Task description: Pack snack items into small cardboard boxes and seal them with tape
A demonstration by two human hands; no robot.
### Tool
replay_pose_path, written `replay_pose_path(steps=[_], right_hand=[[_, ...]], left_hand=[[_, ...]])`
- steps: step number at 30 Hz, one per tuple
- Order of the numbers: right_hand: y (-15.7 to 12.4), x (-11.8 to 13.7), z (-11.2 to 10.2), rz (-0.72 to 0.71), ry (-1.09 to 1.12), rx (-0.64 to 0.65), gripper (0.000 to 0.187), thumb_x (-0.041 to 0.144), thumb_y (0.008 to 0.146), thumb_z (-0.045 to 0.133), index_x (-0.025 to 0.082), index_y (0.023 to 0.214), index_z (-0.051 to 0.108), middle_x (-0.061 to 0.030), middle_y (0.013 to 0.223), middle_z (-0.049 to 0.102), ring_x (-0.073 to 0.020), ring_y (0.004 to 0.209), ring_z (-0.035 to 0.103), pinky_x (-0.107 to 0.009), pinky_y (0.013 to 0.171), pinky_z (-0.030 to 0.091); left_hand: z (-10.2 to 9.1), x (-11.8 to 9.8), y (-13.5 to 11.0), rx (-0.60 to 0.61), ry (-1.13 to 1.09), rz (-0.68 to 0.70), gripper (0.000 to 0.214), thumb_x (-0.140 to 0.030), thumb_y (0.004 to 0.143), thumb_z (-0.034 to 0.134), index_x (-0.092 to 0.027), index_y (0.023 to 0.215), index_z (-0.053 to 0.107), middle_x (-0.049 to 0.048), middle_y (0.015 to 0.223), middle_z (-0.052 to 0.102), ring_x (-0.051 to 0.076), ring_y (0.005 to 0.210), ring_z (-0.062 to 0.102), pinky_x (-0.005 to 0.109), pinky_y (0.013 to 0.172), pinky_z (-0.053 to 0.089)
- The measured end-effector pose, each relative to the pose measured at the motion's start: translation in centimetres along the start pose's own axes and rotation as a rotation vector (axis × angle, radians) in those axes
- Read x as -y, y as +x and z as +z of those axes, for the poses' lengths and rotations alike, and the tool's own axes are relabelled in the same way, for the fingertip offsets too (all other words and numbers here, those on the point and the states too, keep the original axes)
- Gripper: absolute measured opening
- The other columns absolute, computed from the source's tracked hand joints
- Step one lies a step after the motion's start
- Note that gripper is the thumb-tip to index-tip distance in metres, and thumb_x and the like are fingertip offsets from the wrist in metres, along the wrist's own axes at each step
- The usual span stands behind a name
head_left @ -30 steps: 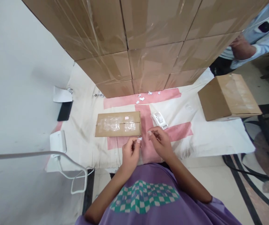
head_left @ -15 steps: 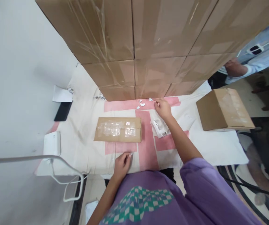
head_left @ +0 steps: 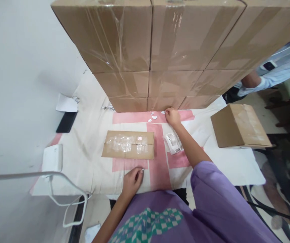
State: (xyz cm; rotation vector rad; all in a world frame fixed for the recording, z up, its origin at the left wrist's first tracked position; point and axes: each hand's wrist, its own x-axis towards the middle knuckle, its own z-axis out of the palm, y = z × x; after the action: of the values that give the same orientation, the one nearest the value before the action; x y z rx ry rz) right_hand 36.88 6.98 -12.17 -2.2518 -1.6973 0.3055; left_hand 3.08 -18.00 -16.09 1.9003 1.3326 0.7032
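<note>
My right hand (head_left: 172, 116) reaches far forward to the small white paper scraps (head_left: 153, 116) lying on the pink stripe at the foot of the stacked cartons (head_left: 150, 50); its fingers are curled at one scrap. My left hand (head_left: 133, 179) rests near the cloth's front edge, pinching a tiny white piece. A flat brown cardboard box (head_left: 128, 144) with clear tape patches lies between the hands. A white tape dispenser (head_left: 172, 143) sits just beside my right forearm.
A white and pink cloth (head_left: 89, 158) covers the floor. Another brown box (head_left: 239, 125) stands at the right. A white device (head_left: 52, 158) with a cable and a black slab (head_left: 64, 122) lie at the left by the wall. Another person's sleeve (head_left: 273, 72) shows at the upper right.
My right hand left the left hand and stretched forward to the scraps by the cartons. My left hand dropped toward the cloth's front edge, still pinching its piece. The view tilted upward.
</note>
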Motion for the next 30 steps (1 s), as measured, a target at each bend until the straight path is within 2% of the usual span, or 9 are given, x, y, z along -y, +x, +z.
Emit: replay_pose_path(steps=[6, 9, 11, 15, 18, 21, 24, 26, 30], right_hand=[[0.8, 1.0, 0.3, 0.145, -0.035, 0.023, 0.019, 0.034, 0.094, 0.062, 0.02, 0.103, 0.072, -0.0121, 0.108, 0.075, -0.0282, 0.101, 0.068, -0.034, 0.083, 0.05], [0.1, 1.6, 0.0, 0.202, -0.04, -0.006, 0.032, 0.04, 0.09, 0.069, 0.016, 0.111, 0.066, -0.0181, 0.105, 0.074, -0.0317, 0.099, 0.069, -0.037, 0.083, 0.05], [-0.7, 1.8, -0.7, 0.208, -0.023, -0.042, 0.038, 0.039, 0.091, 0.069, 0.014, 0.118, 0.062, -0.0199, 0.104, 0.073, -0.0324, 0.097, 0.068, -0.038, 0.083, 0.049], [-3.5, 1.5, -3.5, 0.12, 0.075, -0.109, 0.026, 0.034, 0.097, 0.056, 0.014, 0.112, 0.064, -0.0139, 0.094, 0.073, -0.0275, 0.089, 0.068, -0.035, 0.081, 0.049], [-8.1, 1.3, -5.6, -0.002, 0.183, -0.119, 0.024, 0.035, 0.099, 0.052, 0.017, 0.103, 0.068, -0.0068, 0.086, 0.071, -0.0206, 0.078, 0.065, -0.03, 0.076, 0.049], [-15.2, 1.8, -6.0, -0.186, 0.407, -0.097, 0.024, 0.036, 0.099, 0.053, 0.02, 0.095, 0.07, -0.0048, 0.086, 0.071, -0.0176, 0.073, 0.063, -0.028, 0.07, 0.05], [-22.7, 3.1, -4.4, -0.414, 0.624, 0.144, 0.016, 0.035, 0.096, 0.062, 0.023, 0.1, 0.071, -0.0021, 0.081, 0.069, -0.0173, 0.067, 0.063, -0.029, 0.063, 0.051], [-26.6, 4.0, -2.8, -0.45, 0.686, 0.252, 0.017, 0.035, 0.094, 0.067, 0.026, 0.107, 0.071, -0.0025, 0.084, 0.069, -0.0177, 0.066, 0.064, -0.03, 0.061, 0.052], [-30.3, 4.5, -0.4, -0.388, 0.804, 0.154, 0.013, 0.034, 0.1, 0.058, 0.028, 0.104, 0.069, -0.0022, 0.079, 0.067, -0.0189, 0.066, 0.063, -0.032, 0.058, 0.053]], left_hand=[[0.0, -0.1, 0.1, -0.012, -0.008, -0.004, 0.023, -0.033, 0.102, 0.05, -0.021, 0.095, 0.068, 0.0019, 0.084, 0.075, 0.015, 0.072, 0.071, 0.024, 0.069, 0.051], [-0.1, -0.2, 0.1, -0.013, -0.014, -0.005, 0.022, -0.033, 0.102, 0.05, -0.021, 0.096, 0.068, 0.0012, 0.083, 0.075, 0.014, 0.071, 0.07, 0.023, 0.069, 0.051], [-0.1, -0.3, 0.2, -0.014, -0.017, -0.002, 0.022, -0.032, 0.101, 0.051, -0.021, 0.096, 0.069, 0.0008, 0.082, 0.075, 0.014, 0.07, 0.07, 0.023, 0.068, 0.051], [-0.1, -0.2, 0.2, -0.022, -0.031, 0.0, 0.022, -0.032, 0.101, 0.052, -0.021, 0.095, 0.07, 0.0009, 0.08, 0.074, 0.015, 0.07, 0.07, 0.024, 0.068, 0.051], [-0.1, -0.1, 0.1, -0.027, -0.05, -0.001, 0.022, -0.032, 0.101, 0.053, -0.021, 0.096, 0.071, 0.0017, 0.082, 0.076, 0.015, 0.07, 0.071, 0.024, 0.069, 0.052], [-0.3, -0.3, -0.3, -0.026, -0.077, 0.005, 0.024, -0.033, 0.101, 0.053, -0.02, 0.098, 0.072, 0.0034, 0.088, 0.078, 0.016, 0.074, 0.072, 0.024, 0.072, 0.055], [-0.4, -1.1, -0.7, -0.012, -0.108, 0.021, 0.028, -0.032, 0.103, 0.049, -0.019, 0.098, 0.073, 0.0041, 0.082, 0.077, 0.016, 0.071, 0.072, 0.025, 0.07, 0.056], [-0.5, -2.0, -0.6, 0.021, -0.126, 0.049, 0.029, -0.032, 0.103, 0.048, -0.019, 0.098, 0.074, 0.0038, 0.077, 0.076, 0.016, 0.068, 0.071, 0.025, 0.069, 0.057], [-0.1, -3.7, 0.4, 0.11, -0.148, 0.125, 0.028, -0.033, 0.102, 0.05, -0.02, 0.1, 0.075, 0.0059, 0.087, 0.078, 0.017, 0.078, 0.074, 0.027, 0.077, 0.059]])
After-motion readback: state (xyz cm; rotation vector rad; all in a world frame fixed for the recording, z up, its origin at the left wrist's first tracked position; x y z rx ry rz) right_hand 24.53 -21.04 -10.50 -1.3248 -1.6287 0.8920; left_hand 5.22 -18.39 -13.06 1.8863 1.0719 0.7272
